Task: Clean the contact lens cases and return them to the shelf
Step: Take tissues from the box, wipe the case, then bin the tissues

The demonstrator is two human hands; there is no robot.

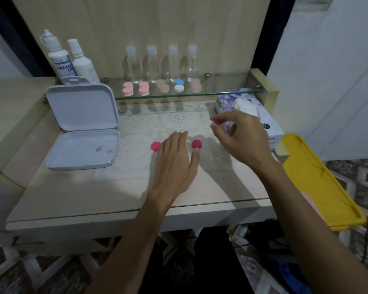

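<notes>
Two dark pink caps lie on the lace mat: one left of my left hand, the other just beyond its thumb. My left hand rests flat, fingers straight, and hides whatever lies under it. My right hand hovers above the mat near the tissue box, fingers loosely curled; whether it pinches something small is unclear. On the glass shelf stand several lens cases: pale pink ones and a blue-and-white one.
An open white hinged box sits at the left. Two solution bottles and several small clear bottles stand at the back. A tissue box lies at the right, a yellow tray beyond the table edge.
</notes>
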